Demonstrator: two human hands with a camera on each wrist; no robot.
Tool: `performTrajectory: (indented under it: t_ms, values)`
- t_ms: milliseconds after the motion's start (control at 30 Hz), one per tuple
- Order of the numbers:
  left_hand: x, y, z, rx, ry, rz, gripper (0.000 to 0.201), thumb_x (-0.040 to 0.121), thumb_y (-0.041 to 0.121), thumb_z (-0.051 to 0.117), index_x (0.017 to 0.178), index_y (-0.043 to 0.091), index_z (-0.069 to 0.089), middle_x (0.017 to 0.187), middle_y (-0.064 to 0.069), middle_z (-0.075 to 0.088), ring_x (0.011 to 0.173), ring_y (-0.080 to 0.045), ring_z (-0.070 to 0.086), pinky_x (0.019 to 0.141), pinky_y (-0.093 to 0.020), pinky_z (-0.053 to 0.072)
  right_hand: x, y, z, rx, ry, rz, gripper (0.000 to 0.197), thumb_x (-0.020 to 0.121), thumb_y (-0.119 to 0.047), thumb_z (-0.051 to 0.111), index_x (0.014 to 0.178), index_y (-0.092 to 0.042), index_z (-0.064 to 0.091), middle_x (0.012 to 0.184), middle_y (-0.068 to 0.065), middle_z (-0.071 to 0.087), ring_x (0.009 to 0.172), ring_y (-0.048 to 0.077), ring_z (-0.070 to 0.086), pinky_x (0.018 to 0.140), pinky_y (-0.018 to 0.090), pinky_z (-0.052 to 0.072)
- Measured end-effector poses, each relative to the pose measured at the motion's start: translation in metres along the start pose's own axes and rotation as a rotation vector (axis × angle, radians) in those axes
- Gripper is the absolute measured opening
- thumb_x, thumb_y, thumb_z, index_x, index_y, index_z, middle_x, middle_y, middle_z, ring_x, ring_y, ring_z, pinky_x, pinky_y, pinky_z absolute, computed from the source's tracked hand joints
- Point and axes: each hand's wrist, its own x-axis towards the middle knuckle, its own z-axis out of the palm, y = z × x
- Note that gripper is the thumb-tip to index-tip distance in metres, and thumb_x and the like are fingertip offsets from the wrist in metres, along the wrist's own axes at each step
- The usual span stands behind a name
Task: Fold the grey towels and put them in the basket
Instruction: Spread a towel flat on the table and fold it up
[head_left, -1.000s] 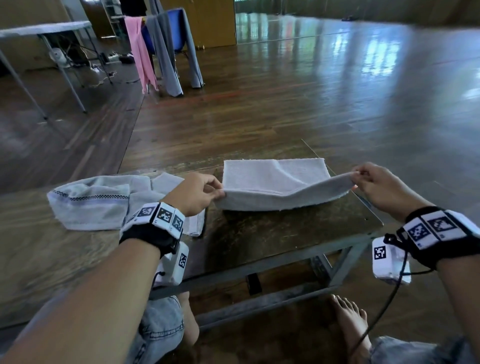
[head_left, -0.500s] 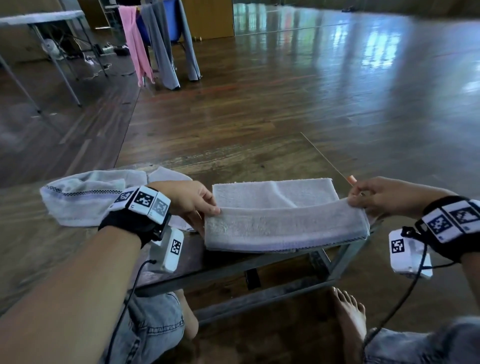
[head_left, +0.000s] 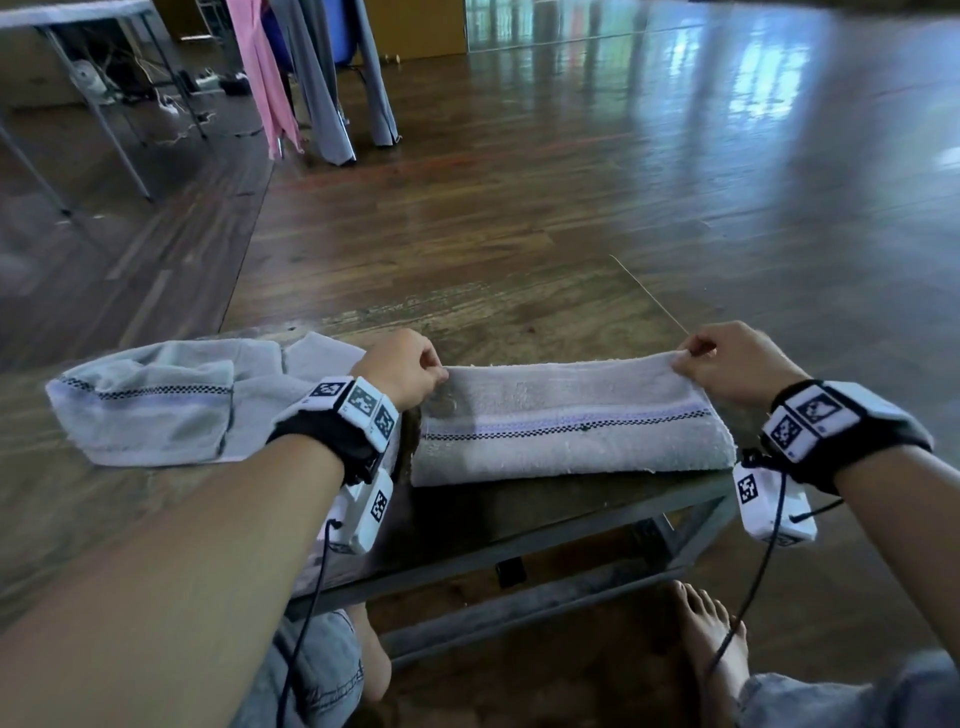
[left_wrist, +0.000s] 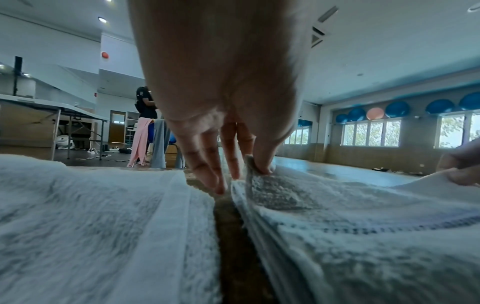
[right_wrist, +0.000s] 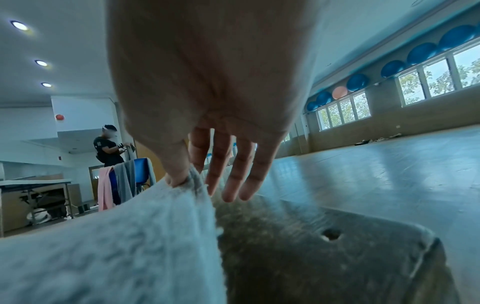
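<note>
A grey towel (head_left: 571, 421) with a checked stripe lies folded into a long band on the low wooden table (head_left: 519, 317). My left hand (head_left: 410, 366) pinches its far left corner between thumb and forefinger (left_wrist: 262, 164). My right hand (head_left: 727, 358) pinches the far right corner (right_wrist: 182, 176), the other fingers hanging straight. Both pinched corners are lifted slightly off the table. A second grey towel (head_left: 156, 405) lies loosely crumpled at the left, just beside my left wrist. No basket shows in any view.
The table's right edge (head_left: 649, 296) runs close to my right hand. A chair draped with pink and grey cloths (head_left: 306, 88) stands far back on the wooden floor, near a folding table (head_left: 78, 21). Another person (right_wrist: 107, 148) stands behind it. My bare foot (head_left: 711, 639) rests under the table.
Both hands carried the near edge of the towel up and over to the far side, folding it into a narrower band with the checked stripe now on top.
</note>
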Motion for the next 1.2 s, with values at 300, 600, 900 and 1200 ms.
performTrajectory:
  t_ms: [300,600,900,1200]
  values:
    - [0.010,-0.009,0.004,0.064,-0.110,0.003,0.018,0.090,0.025,0.072,0.086,0.009,0.080,0.084,-0.004,0.076,0.082,-0.018,0.069,0.081,-0.036,0.057,0.003,0.002,0.008,-0.017,-0.052,-0.018,0.010,0.087,-0.033,0.075,0.082,-0.029,0.068,0.085,-0.005,0.070,0.085,0.015,0.064,0.081,0.028,0.044]
    - [-0.007,0.008,-0.042,0.033,0.347,0.198,0.012,0.088,0.020,0.071,0.086,0.013,0.080,0.088,-0.003,0.074,0.076,-0.016,0.064,0.071,-0.031,0.051,-0.003,-0.029,-0.026,0.131,0.346,-0.172,0.014,0.084,-0.026,0.078,0.094,-0.017,0.079,0.085,0.002,0.075,0.074,0.013,0.067,0.083,0.031,0.053]
    - [-0.036,-0.004,-0.066,-0.056,0.515,0.344,0.009,0.081,0.017,0.079,0.089,0.012,0.079,0.095,-0.002,0.073,0.088,-0.020,0.066,0.081,-0.032,0.051,-0.034,-0.037,-0.039,0.379,0.406,-0.282,0.022,0.081,-0.022,0.080,0.087,-0.043,0.073,0.086,-0.020,0.072,0.083,0.002,0.069,0.073,0.017,0.055]
    - [-0.026,-0.017,-0.014,0.061,-0.103,-0.100,0.029,0.090,0.038,0.068,0.088,0.010,0.065,0.086,-0.008,0.064,0.080,-0.026,0.060,0.073,-0.036,0.050,-0.037,-0.021,-0.003,-0.130,-0.084,-0.033,0.014,0.090,-0.020,0.066,0.098,-0.009,0.070,0.102,0.009,0.072,0.105,0.032,0.062,0.094,0.039,0.047]
